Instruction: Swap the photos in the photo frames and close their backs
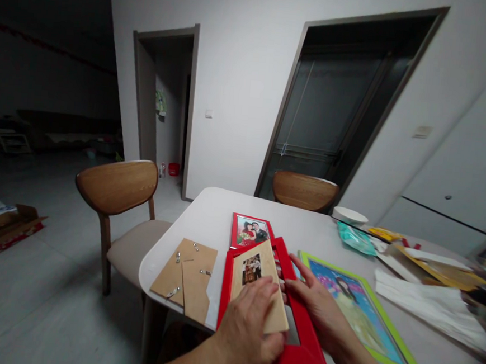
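Observation:
My left hand (252, 323) lies over the lower part of a cream board (273, 308) with a small photo (252, 269) on its face, its thumb at the board's bottom edge. The board is tilted across the opening of a red picture frame (306, 335). My right hand (318, 300) grips the frame's right side, and some of its fingers show through the opening beside the board. Behind lies another red frame (234, 232) holding a couple's picture. To the left are brown backing boards (195, 285) with metal clips.
A green-framed picture (359, 309) lies at the right of the white table (211, 213). Past it are white paper (431, 303), a teal packet (354, 238), a yellow envelope (442, 268) and a white bowl (350, 215). Wooden chairs (118, 186) stand at the left and far sides.

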{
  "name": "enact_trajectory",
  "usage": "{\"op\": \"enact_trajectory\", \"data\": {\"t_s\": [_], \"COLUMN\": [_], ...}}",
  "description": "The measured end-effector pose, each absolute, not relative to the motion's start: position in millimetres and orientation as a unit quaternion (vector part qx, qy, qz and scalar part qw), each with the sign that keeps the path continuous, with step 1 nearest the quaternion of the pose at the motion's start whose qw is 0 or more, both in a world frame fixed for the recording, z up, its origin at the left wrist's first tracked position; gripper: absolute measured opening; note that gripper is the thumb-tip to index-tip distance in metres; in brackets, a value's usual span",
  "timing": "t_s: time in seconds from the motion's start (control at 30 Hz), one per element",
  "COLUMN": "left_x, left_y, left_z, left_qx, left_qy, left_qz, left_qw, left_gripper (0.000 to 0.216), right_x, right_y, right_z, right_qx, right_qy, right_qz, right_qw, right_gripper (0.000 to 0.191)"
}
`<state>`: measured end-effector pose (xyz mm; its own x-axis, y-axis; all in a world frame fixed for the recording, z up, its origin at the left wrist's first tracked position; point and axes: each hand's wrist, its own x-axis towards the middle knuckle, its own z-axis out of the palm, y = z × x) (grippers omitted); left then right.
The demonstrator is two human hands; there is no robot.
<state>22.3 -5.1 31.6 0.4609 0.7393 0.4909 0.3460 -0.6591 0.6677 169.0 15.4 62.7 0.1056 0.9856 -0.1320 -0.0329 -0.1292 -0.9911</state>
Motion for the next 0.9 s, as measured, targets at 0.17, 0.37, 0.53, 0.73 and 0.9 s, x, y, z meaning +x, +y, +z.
{"op": "enact_trajectory", "data": {"t_s": [0.17,0.37,0.53,0.73,0.9], "left_x": [-3,-54,-71,-69,-72], "left_y": [0,12,14,14,14], "left_z": [36,15,-17,-20,-15], "left_qx": [0.734,0.628,0.674,0.735,0.743], "left_qy": [0.387,0.526,0.575,0.575,0.579], "left_qz": [0.507,0.505,0.393,0.303,0.286], "left_qw": [0.233,0.272,0.246,0.193,0.178], "left_gripper": [0.054,0.043,0.051,0.062,0.065], "right_x": [187,198,195,191,190], "right_y": [24,28,29,29,30], "right_z": [46,29,11,-4,-12], "right_qx": [-0.637,-0.72,-0.701,-0.692,-0.673], "right_qy": [-0.545,-0.641,-0.667,-0.689,-0.708], "right_qz": [0.359,0.086,0.034,0.03,0.015], "right_qw": [0.409,0.251,0.249,0.213,0.214], "right_gripper": [0.066,0.048,0.04,0.035,0.033]}}
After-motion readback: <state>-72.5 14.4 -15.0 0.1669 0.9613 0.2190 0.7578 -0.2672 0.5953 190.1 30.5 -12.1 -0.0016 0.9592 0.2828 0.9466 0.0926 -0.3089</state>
